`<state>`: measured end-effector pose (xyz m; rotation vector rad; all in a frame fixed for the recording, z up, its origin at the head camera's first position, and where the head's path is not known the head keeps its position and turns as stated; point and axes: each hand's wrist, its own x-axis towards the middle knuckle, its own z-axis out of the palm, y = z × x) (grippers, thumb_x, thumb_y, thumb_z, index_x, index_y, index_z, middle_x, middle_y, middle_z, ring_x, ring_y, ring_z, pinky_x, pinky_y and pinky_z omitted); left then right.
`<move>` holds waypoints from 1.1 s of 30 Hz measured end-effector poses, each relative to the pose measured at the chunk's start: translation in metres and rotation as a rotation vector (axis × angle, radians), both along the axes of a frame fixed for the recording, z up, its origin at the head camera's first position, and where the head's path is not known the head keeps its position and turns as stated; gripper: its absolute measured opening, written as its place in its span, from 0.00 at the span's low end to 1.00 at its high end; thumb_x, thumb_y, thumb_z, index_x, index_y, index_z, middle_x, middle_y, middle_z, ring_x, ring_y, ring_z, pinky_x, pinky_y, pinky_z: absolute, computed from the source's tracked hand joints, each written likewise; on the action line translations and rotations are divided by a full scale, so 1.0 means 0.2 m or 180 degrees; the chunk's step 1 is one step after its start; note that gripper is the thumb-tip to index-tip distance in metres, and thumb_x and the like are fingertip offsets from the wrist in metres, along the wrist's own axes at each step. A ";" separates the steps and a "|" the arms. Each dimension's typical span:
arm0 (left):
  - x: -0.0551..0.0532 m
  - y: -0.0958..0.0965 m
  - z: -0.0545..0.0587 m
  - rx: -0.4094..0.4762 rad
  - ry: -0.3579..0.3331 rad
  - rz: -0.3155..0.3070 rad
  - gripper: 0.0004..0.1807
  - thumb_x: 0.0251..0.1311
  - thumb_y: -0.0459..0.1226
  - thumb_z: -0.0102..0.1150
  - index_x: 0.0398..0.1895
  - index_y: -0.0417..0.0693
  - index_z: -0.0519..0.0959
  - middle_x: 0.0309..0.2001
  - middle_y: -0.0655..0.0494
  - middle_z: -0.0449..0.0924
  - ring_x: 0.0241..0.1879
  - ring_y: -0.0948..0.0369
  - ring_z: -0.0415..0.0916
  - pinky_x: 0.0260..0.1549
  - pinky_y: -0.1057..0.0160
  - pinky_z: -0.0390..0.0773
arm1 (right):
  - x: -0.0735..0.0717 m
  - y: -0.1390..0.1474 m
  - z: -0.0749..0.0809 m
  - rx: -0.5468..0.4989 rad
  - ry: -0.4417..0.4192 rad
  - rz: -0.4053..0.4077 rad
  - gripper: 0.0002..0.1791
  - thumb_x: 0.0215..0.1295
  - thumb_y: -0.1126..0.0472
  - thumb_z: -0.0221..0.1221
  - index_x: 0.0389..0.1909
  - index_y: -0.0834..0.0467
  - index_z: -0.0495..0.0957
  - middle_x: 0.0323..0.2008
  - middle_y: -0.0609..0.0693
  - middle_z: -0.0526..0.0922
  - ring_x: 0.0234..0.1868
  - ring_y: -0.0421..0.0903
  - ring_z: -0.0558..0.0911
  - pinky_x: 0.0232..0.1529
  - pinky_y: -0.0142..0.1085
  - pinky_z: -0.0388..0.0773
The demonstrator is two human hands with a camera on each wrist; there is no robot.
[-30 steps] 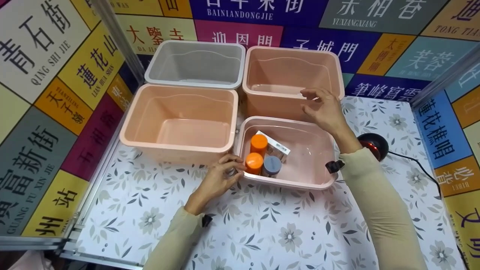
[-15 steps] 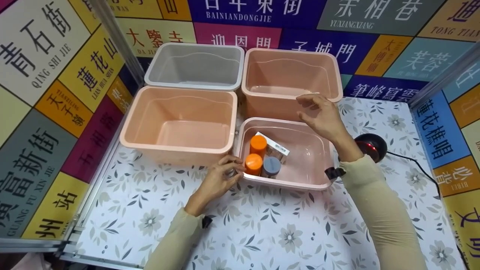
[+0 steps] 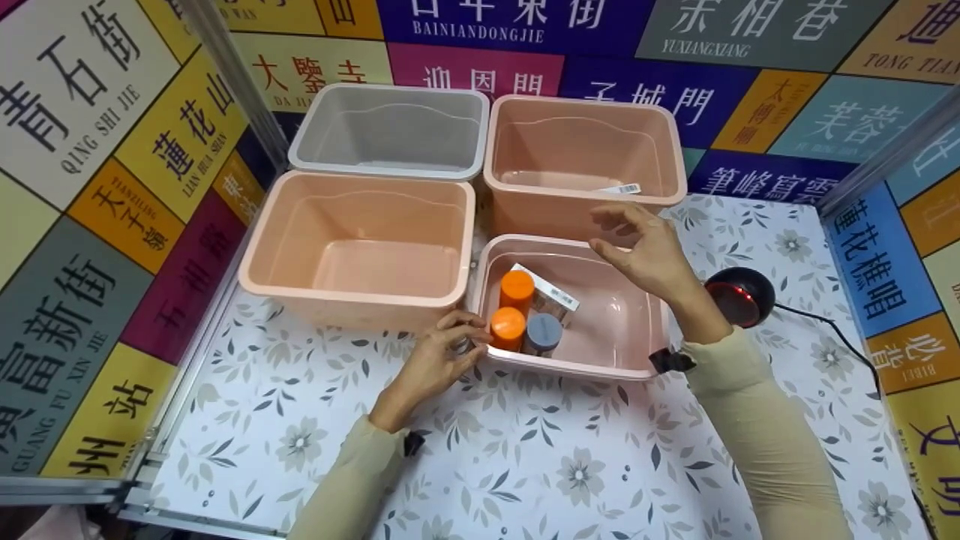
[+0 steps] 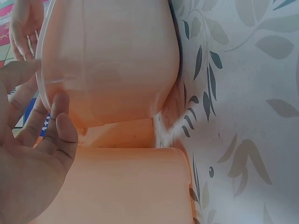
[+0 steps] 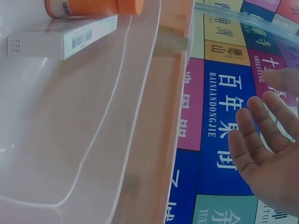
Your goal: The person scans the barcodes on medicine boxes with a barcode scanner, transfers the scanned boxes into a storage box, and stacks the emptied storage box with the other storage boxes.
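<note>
My left hand [image 3: 435, 360] is at the front left corner of the shallow-looking pink bin [image 3: 577, 367], its bent fingers and thumb at the rim. In the left wrist view the bin wall [image 4: 117, 60] passes right by those fingers. Bottles with orange caps [image 3: 508, 324] and a grey-blue-capped bottle [image 3: 544, 330] stand inside, beside a white carton [image 3: 555, 289] with a barcode. My right hand [image 3: 649, 251] hovers over this bin's back edge, fingers spread and holding nothing. Just beyond it, the white edge of another box [image 3: 621, 188] shows inside the back right peach bin [image 3: 585, 217].
A peach bin [image 3: 356, 300] stands on the left and a grey bin [image 3: 390, 174] behind it. A rounded black device [image 3: 742, 296] with a red glow and a cable lies near my right forearm. Printed panels [image 3: 495, 64] enclose the flowered tabletop [image 3: 581, 472].
My right hand has drawn back from the back right bin toward me, and its fingers have spread. A box edge inside that bin has come into sight. My left hand stays put.
</note>
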<state>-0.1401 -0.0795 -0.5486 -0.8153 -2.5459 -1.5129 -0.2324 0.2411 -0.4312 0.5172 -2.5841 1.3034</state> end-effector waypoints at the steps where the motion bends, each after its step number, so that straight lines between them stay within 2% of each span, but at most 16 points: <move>1: 0.00 0.00 0.00 0.0004 -0.0002 -0.0004 0.08 0.63 0.37 0.65 0.43 0.44 0.86 0.53 0.53 0.80 0.56 0.56 0.78 0.58 0.58 0.78 | 0.01 0.00 0.00 -0.0015 -0.0024 -0.0009 0.21 0.59 0.61 0.70 0.54 0.58 0.82 0.47 0.55 0.85 0.46 0.50 0.83 0.47 0.28 0.75; 5: 0.00 0.00 0.00 0.0003 0.0036 0.0008 0.07 0.63 0.36 0.65 0.41 0.44 0.86 0.53 0.53 0.80 0.55 0.57 0.78 0.58 0.58 0.78 | 0.05 -0.02 0.00 -0.0026 -0.0036 -0.0022 0.22 0.56 0.65 0.71 0.54 0.58 0.82 0.47 0.57 0.85 0.46 0.50 0.82 0.47 0.26 0.74; 12: 0.00 0.00 0.01 -0.0028 0.0065 0.0007 0.07 0.64 0.37 0.65 0.42 0.45 0.86 0.53 0.51 0.80 0.55 0.56 0.78 0.57 0.57 0.78 | 0.11 -0.04 -0.02 -0.0025 -0.0060 0.0039 0.21 0.57 0.66 0.70 0.53 0.59 0.82 0.45 0.56 0.85 0.46 0.45 0.80 0.48 0.36 0.76; 17: 0.00 0.00 0.01 -0.0031 0.0044 0.0001 0.07 0.63 0.37 0.65 0.42 0.44 0.86 0.53 0.50 0.80 0.55 0.56 0.78 0.58 0.57 0.77 | 0.14 -0.04 -0.06 0.0040 -0.0111 0.0048 0.21 0.57 0.66 0.70 0.53 0.59 0.82 0.45 0.55 0.85 0.46 0.46 0.81 0.47 0.30 0.77; 24: -0.01 0.00 0.00 -0.0015 0.0102 0.0009 0.07 0.63 0.36 0.65 0.41 0.44 0.86 0.52 0.50 0.81 0.54 0.56 0.79 0.56 0.58 0.78 | 0.17 -0.05 -0.10 0.0068 -0.0207 0.0065 0.21 0.58 0.63 0.70 0.52 0.60 0.81 0.46 0.55 0.85 0.46 0.48 0.81 0.47 0.46 0.79; 30: 0.00 0.00 0.01 -0.0042 0.0065 0.0029 0.07 0.62 0.35 0.66 0.41 0.44 0.87 0.52 0.48 0.81 0.54 0.54 0.78 0.55 0.58 0.78 | 0.19 -0.06 -0.14 0.0120 -0.0247 0.0032 0.20 0.57 0.65 0.69 0.51 0.59 0.82 0.45 0.54 0.86 0.45 0.50 0.82 0.45 0.36 0.79; 33: 0.00 0.00 0.01 -0.0063 0.0038 0.0040 0.07 0.62 0.35 0.66 0.41 0.44 0.87 0.52 0.50 0.81 0.54 0.55 0.78 0.55 0.58 0.79 | 0.19 -0.06 -0.17 0.0132 -0.0281 0.0033 0.20 0.56 0.66 0.69 0.51 0.60 0.82 0.45 0.55 0.86 0.44 0.50 0.82 0.44 0.38 0.80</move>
